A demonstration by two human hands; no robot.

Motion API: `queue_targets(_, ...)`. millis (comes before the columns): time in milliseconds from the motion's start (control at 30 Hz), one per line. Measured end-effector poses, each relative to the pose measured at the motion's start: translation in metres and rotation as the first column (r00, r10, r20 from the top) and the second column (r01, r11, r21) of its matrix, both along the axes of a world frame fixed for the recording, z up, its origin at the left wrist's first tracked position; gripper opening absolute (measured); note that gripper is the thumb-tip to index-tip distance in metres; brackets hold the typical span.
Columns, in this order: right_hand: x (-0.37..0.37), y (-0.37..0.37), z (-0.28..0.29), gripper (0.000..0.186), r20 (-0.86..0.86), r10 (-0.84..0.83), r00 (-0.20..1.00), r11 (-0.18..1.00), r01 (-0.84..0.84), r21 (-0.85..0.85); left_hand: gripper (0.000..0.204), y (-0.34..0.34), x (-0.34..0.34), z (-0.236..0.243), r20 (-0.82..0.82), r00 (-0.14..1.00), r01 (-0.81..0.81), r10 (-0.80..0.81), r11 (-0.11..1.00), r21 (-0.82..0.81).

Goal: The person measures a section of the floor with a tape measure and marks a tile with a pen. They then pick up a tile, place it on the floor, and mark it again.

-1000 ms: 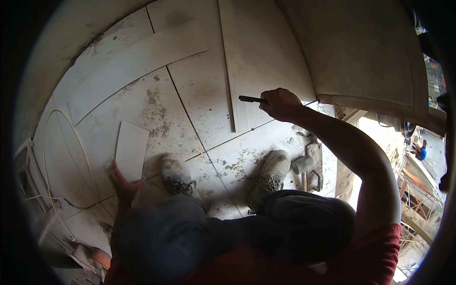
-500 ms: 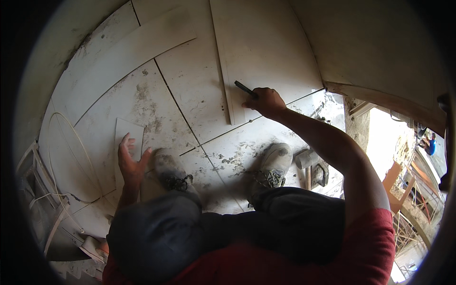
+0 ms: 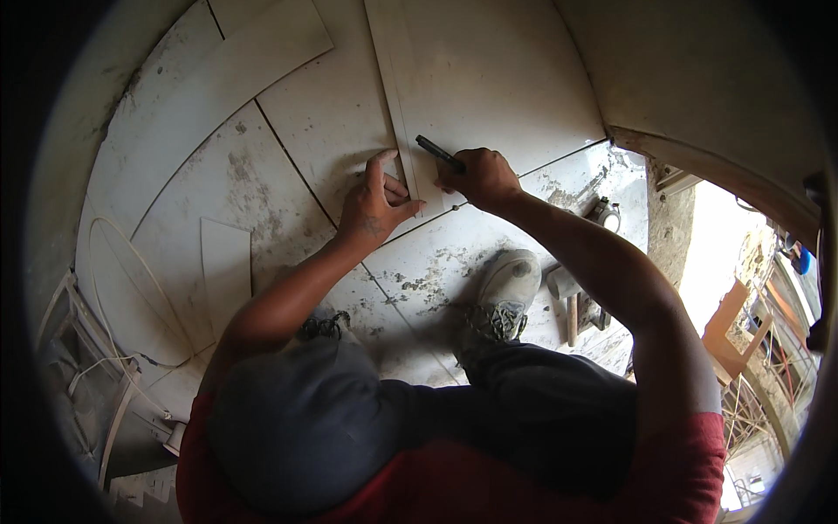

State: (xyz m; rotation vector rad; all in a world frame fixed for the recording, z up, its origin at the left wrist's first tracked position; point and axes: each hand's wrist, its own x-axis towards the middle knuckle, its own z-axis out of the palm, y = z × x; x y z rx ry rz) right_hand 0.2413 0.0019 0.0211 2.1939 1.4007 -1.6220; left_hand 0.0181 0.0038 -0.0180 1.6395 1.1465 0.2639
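A large pale tile (image 3: pixel 497 70) lies on the floor ahead of me, with a thin line running close to its left edge. My right hand (image 3: pixel 484 179) is closed around a dark marker pen (image 3: pixel 441 153) near the tile's near end; the pen tilts up to the left. Just left of it, my left hand (image 3: pixel 375 205) is at the tile's left edge, thumb and forefinger spread and the other fingers bent. The left thumb reaches over the tile's near corner. Whether the left fingers press on the edge cannot be made out.
A small white tile offcut (image 3: pixel 227 262) and a long pale strip (image 3: pixel 262 52) lie to the left. A hammer (image 3: pixel 572 306) sits beside my right shoe (image 3: pixel 511 284). A looped cable (image 3: pixel 144 244) is at far left. On the right, the floor ends at an opening.
My left hand has moved from beside the small offcut, across to the right, to the large tile's left edge. My right hand keeps the marker pen and has barely shifted.
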Motion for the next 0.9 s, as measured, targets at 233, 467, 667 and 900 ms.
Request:
queue_targets(233,0.002,0.006,0.004,0.026,-0.021,0.025,0.999,0.999,-0.026,-0.041,0.091,-0.003,0.004,-0.004,0.000,0.999,-0.043,0.043,0.999,0.025)
queue_targets(467,0.004,0.003,-0.002,0.026,-0.006,0.065,0.998,0.998,-0.065,0.003,0.097,-0.009,0.003,-0.008,0.008,1.000,-0.016,0.016,0.997,0.072)
queue_targets(667,0.003,0.005,0.002,0.025,-0.015,0.041,0.999,0.998,-0.042,-0.043,0.096,-0.007,0.003,-0.004,-0.019,1.000,-0.003,0.004,0.999,0.052)
queue_targets(900,0.000,0.008,0.007,0.026,0.006,0.055,0.998,0.997,-0.055,-0.048,0.086,-0.007,0.001,0.003,0.063,0.993,-0.092,0.100,0.989,-0.117)
